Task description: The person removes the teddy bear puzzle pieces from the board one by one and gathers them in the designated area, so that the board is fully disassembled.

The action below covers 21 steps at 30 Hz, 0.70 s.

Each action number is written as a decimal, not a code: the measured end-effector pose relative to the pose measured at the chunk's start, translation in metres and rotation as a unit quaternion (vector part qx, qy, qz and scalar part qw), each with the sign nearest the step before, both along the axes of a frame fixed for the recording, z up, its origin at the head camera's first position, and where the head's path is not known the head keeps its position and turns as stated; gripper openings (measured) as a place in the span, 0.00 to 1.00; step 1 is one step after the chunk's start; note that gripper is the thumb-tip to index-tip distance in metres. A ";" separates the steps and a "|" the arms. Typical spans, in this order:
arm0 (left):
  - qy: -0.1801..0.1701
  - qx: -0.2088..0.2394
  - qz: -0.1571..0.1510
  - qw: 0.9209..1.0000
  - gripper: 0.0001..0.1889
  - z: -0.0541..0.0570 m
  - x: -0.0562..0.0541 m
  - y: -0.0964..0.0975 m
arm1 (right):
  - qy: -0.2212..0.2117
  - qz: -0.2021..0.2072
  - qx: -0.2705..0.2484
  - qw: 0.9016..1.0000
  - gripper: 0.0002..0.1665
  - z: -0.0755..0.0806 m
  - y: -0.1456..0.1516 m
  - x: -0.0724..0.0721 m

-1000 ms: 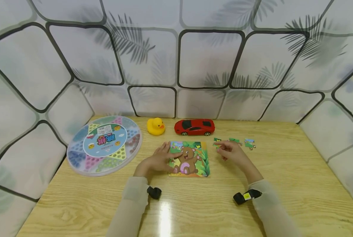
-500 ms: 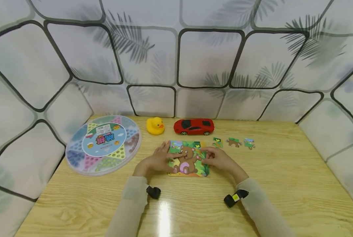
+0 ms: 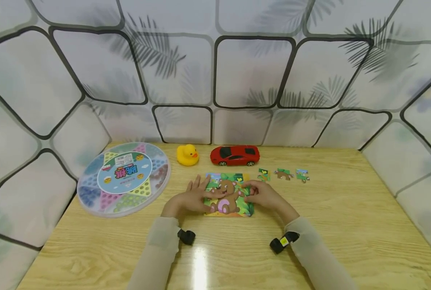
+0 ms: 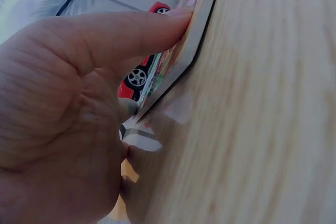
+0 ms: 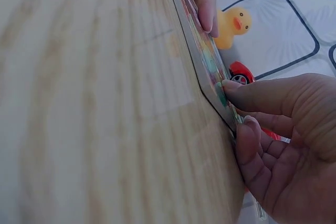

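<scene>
The right hand (image 3: 267, 196) has shifted from the loose pieces (image 3: 283, 172) to the puzzle (image 3: 230, 202), 3 o'clock edge, suggesting fitting work; fingers narrow, grip indeterminate. Left hand (image 3: 191, 199): fingers spread, 9 o'clock side. Puzzle location: tabletop (image 3: 233, 249), 6 o'clock from red car (image 3: 235, 156).

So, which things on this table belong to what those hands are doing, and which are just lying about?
Part of the job, it seems:
- bear puzzle, touched by both hands
- three loose puzzle pieces

Just lying about:
- round game board
- yellow duck
- red toy car
</scene>
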<state>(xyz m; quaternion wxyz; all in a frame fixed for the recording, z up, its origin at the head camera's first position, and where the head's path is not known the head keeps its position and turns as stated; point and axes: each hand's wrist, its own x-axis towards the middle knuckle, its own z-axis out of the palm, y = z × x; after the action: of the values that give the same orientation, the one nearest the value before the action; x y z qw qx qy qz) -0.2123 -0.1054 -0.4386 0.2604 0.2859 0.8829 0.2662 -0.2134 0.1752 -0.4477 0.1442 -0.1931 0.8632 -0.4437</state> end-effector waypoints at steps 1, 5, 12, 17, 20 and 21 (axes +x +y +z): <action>0.001 -0.002 -0.001 1.000 0.29 0.000 0.000 0.000 | 0.000 0.000 0.002 1.000 0.23 0.000 0.000 0.000; 0.003 -0.007 -0.005 1.000 0.29 0.000 0.000 0.000 | -0.005 -0.003 0.008 1.000 0.21 -0.001 -0.002 -0.002; 0.004 -0.006 -0.004 1.000 0.29 0.002 0.001 0.000 | -0.001 0.002 0.006 1.000 0.16 0.000 -0.003 0.001; 0.005 -0.009 -0.003 1.000 0.29 0.002 0.001 0.000 | -0.008 -0.022 0.002 1.000 0.22 0.000 -0.004 0.001; 0.005 -0.011 -0.004 1.000 0.29 0.001 0.001 0.000 | -0.012 -0.027 0.001 1.000 0.21 -0.001 -0.004 0.000; 0.005 -0.012 -0.005 1.000 0.29 0.001 0.000 0.000 | -0.012 -0.026 0.001 1.000 0.20 -0.001 -0.004 0.000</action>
<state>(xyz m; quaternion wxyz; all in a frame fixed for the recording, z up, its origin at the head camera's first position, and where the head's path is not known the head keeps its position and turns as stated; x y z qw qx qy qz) -0.2119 -0.1054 -0.4377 0.2609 0.2881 0.8860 0.2528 -0.2132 0.1716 -0.4485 0.1429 -0.1652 0.8666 -0.4486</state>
